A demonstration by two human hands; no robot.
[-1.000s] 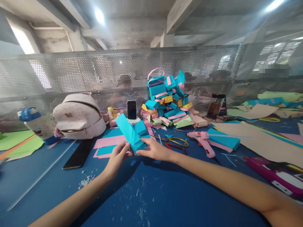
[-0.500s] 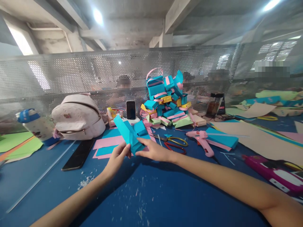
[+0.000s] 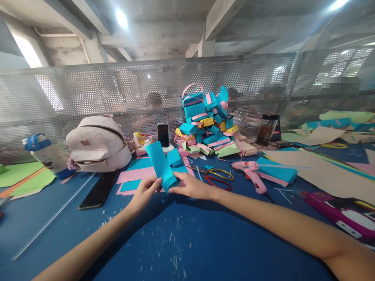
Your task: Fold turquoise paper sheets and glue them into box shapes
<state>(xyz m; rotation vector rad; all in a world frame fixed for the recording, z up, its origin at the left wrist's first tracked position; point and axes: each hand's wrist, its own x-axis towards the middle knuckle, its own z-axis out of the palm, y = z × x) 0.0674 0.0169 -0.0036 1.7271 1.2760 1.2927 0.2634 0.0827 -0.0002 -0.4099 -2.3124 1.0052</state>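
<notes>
A folded blue paper piece point(image 3: 160, 166) is held up over the middle of the table, with a long flap pointing up and away. My left hand point(image 3: 148, 188) pinches its lower left edge between thumb and fingers. On the other side, my right hand point(image 3: 190, 186) grips the lower right corner, its thumb on top. Just beyond lie sheets of pink paper point(image 3: 137, 175) and blue paper, partly hidden by the held piece. Scissors with red and yellow handles point(image 3: 218, 178) rest right of my right hand, and a pink glue gun point(image 3: 252, 175) lies farther right.
At the back stands a heap of folded paper boxes point(image 3: 208, 125). A white backpack point(image 3: 99, 146), a bottle point(image 3: 48, 156) and a black phone point(image 3: 99, 191) occupy the left. A magenta tool point(image 3: 341, 214) and large paper sheets point(image 3: 316, 168) are on the right. Perforated metal panels point(image 3: 123, 89) close off the back.
The long flap of the blue paper has turned, showing a broader, flatter face. Both hands keep their hold in nearly the same place. The view has shifted slightly.
</notes>
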